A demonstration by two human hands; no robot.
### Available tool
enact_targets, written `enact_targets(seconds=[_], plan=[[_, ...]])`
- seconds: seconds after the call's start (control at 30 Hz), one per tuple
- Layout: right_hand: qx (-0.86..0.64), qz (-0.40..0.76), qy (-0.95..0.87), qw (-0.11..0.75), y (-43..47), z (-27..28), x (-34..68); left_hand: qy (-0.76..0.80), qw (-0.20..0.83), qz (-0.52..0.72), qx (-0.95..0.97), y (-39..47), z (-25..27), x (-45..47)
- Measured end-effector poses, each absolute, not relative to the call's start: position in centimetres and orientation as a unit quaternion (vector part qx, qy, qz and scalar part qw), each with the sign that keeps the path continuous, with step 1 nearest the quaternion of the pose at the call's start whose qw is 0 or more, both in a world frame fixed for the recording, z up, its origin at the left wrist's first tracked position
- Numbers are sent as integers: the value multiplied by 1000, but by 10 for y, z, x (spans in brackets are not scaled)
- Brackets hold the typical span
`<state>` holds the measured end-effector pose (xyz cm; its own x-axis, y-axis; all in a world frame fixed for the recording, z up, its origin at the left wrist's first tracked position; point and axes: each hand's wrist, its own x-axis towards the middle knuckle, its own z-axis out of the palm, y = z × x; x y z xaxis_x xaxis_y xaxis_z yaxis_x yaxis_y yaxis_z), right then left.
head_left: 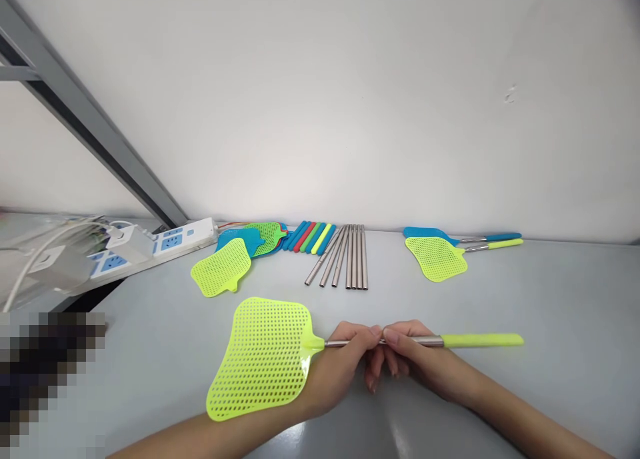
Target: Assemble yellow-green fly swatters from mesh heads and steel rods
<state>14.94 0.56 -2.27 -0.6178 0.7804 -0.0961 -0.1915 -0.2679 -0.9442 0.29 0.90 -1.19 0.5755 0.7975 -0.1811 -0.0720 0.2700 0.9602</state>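
Note:
A yellow-green fly swatter (265, 359) lies level across the front of my view, its mesh head to the left and its yellow grip to the right. My left hand (350, 352) pinches the thin part of its metal rod near the head. Close beside it, my right hand (413, 352) pinches the thicker part of the same rod, left of the grip. Both hands are closed, thumbs on top and nearly touching. Behind them on the table are several bare metal rods (350, 259) and several coloured grips (309, 238) in a row.
Loose swatter heads in yellow (223, 269), blue (240, 238) and green (265, 236) overlap at the back left. Two whole swatters, one blue (425, 232) and one yellow (437, 258), lie at the back right. A power strip (185, 238) with plugged-in chargers runs along the left edge.

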Motion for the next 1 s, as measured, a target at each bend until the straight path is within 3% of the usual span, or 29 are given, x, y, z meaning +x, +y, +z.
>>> enact_targets(seconds=[1.0], plan=[[-329, 732, -478, 358, 8, -27, 150, 265, 786, 278, 484, 21, -9, 0]])
